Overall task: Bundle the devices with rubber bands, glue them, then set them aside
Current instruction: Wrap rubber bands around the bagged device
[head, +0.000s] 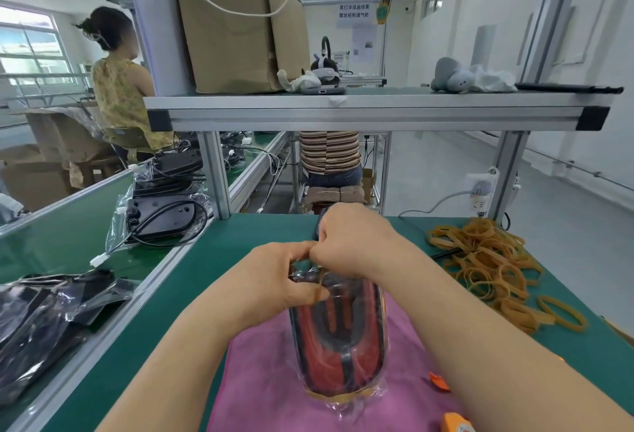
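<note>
The red-and-black device [338, 339], bagged in clear plastic, lies on a pink cloth [260, 380] on the green table [212, 277]. The left hand [274, 280] curls round its far end. The right hand [350, 243] pinches a tan rubber band [320, 285] stretched there. Loose bands [490, 260] are heaped to the right. A distant sign [354, 11] bears Chinese characters too blurred to read.

Far end of device [338, 339] hidden under left hand [274, 280] and right hand [353, 239]. Rubber band [320, 285]: only a short strip shows at the left fingers, rest covered. Dark object [318, 225] just beyond right hand mostly blocked, can't identify. Orange item [458, 426] beside right forearm cut by bottom edge. Pink cloth [267, 380] under the hands cut there too. Bagged black parts [41, 321] well left of left hand clipped by left edge.
</note>
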`<state>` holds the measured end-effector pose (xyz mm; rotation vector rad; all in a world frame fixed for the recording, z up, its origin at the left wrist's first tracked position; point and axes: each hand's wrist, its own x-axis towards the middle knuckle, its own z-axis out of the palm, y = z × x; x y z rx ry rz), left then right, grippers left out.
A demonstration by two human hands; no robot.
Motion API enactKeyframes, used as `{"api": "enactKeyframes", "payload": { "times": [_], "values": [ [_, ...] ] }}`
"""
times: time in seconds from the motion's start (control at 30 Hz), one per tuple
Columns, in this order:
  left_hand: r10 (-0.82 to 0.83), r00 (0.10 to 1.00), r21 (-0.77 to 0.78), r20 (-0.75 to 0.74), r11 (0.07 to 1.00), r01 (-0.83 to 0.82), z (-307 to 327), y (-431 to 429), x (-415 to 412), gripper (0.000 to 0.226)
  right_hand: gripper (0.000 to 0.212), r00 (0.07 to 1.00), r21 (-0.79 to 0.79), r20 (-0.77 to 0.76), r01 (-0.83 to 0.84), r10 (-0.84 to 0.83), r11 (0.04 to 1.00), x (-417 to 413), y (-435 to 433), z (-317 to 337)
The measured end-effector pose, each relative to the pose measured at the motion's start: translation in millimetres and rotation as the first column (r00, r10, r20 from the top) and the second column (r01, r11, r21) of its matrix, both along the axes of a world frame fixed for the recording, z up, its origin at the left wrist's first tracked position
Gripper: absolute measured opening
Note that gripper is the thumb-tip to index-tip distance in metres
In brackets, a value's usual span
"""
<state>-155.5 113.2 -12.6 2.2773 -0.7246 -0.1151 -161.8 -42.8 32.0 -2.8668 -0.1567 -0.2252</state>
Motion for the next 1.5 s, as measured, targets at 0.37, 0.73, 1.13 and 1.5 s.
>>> {"api": "enactKeyframes", "payload": {
  "times": [0.37, 0.73, 1.13, 1.5],
  "values": [
    [0.024, 0.999, 0.135, 0.043, 0.99, -0.03, 6, -13, -7, 0.061, 0.03, 0.999, 0.215, 0.034, -0.002, -0.006, 0.977, -22, -47, 16],
    [-0.022, 0.995, 0.18, 0.092, 0.984, 0.005, 8, -28, -10, 0.049, 0.038, 0.964, 0.332, -0.135, 0.261, -0.228, 0.906, -20, -98, -25],
    [-0.025, 0.99, 0.207, 0.14, 0.978, -0.005, 5, -24, -9, 0.053, 0.023, 0.892, 0.574, -0.451, 0.276, 0.016, 0.771, 0, -99, -49],
    [0.016, 0.998, 0.124, 0.066, 0.992, -0.024, -7, -11, 0, 0.056, 0.036, 0.858, 0.642, -0.466, 0.159, 0.217, 0.75, -16, -107, -54]
  ]
}}
